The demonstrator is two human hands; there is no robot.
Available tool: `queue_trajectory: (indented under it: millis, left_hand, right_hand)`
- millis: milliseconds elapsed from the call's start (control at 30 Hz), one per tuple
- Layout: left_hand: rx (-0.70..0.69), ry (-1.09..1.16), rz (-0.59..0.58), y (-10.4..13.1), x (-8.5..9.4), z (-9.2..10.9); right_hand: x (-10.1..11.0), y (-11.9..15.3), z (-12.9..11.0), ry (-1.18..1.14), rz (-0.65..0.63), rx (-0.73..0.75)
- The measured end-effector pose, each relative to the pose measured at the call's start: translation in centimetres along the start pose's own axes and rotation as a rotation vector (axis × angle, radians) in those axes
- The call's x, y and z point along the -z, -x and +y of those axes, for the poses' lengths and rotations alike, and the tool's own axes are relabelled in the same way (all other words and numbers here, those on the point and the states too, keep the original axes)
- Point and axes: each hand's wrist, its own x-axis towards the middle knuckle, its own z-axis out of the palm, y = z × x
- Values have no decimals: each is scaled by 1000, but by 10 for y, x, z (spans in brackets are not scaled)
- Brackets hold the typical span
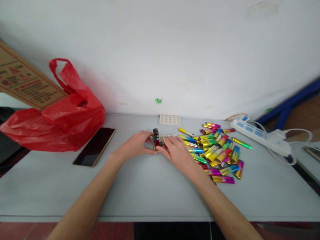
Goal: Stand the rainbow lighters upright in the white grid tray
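Several lighters with black tops (pixel 156 136) stand upright in a row at the left end of a white holder (pixel 168 136) in the middle of the table. My left hand (pixel 138 143) is beside the row, its thumb and fingers apart around the left end of the holder. Over the holder's right part lies my right hand (pixel 178 152), fingers closed on a lighter (pixel 161 143) whose dark top shows at the fingertips. A large loose pile of shiny multicoloured lighters (pixel 215 150) lies right of my right hand.
A second white holder (pixel 169 119) rests near the wall. On the left are a phone (pixel 95 146), a red plastic bag (pixel 62 120) and a cardboard box (pixel 30 81). A white power strip (pixel 261 135) with cables lies on the right of the grey table (pixel 140 196).
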Motion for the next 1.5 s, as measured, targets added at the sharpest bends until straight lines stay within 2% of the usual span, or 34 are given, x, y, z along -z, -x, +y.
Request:
queue_trajectory:
  millis: [100,200,333,467,567,667,867,1000,1133,1233,1333,1433,1500]
  left_hand:
    - [-9,-12,5,0,-1,-2]
    - [-3,3,1,-1,-1,-3]
    - [33,13,-14,-2,1,1]
    - [42,16,-6,-1,5,7]
    - [39,23,5,-1,5,9]
    - [21,11,9,-1,4,7]
    - [7,22,1,3,5,2]
    - [-26,4,1,3,4,-1]
    - [0,-16,6,3,3,1]
    - [19,-22,19,2,2,3]
    - [29,-15,20,0,2,4]
    - [24,-2,5,-1,2,3]
    - [9,-3,-8,-1,3,2]
  right_hand:
    - [-4,-3,-8,128,-7,4]
    - [-1,-2,-4,93,-18,6]
    - [20,7,28,-27,35,-21]
    - [43,19,73,22,106,-148]
    - [52,27,94,66,34,-218]
    - [53,32,101,100,-68,-266]
    - [52,30,100,41,-112,-318]
    - [56,28,96,-184,10,-316]
    - [58,25,89,-373,123,-324]
    - [50,18,80,-609,241,-336]
    - [37,9,69,-937,346,-426]
    - [29,3,58,-1158,365,-525]
    - [28,3,51,-1236,331,-536]
